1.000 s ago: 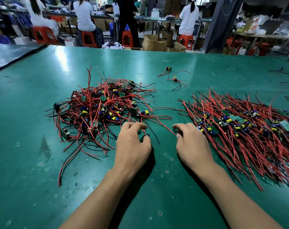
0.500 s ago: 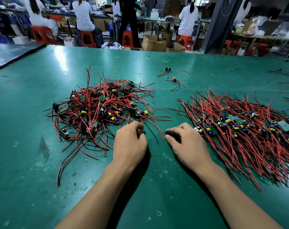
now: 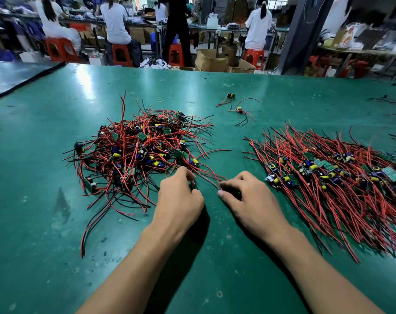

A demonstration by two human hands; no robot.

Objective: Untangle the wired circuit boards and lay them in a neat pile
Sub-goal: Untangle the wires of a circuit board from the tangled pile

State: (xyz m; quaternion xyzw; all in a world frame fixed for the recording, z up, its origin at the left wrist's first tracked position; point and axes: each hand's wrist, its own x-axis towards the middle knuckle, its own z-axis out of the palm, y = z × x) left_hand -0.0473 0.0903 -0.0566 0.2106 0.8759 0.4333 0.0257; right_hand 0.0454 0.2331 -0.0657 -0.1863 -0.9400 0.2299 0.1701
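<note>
- The right hand (image 3: 249, 197) had left the edge of the neat pile (image 3: 342, 177), where it had been a second before. It had slid left to the red wires (image 3: 209, 174) trailing out of the tangled heap (image 3: 135, 150).
- Its thumb and forefinger were drawn together at the tips of those wires (pinched on them, as near as I could make out). The other fingers were bent loosely above the green table (image 3: 45, 245).
- The left hand (image 3: 178, 200) had barely shifted. It kept to the heap's near right edge, just beside the right hand, with its fingers curled in on the same strands (the knuckles hid the grip itself).
- The heap looked unchanged, with boards and leads knotted together left of centre. The pile lay well apart on the right, its leads combed roughly one way.
- I took it that one board had just been laid down and the next was being singled out. Both hands on one run of wire suggested a pull to free it.
- A good deal was left in the heap (about as much as in the pile, I'd guess), so the job looked roughly half done.
- Two loose boards (image 3: 230, 95) lay farther back, belonging to neither lot.
</note>
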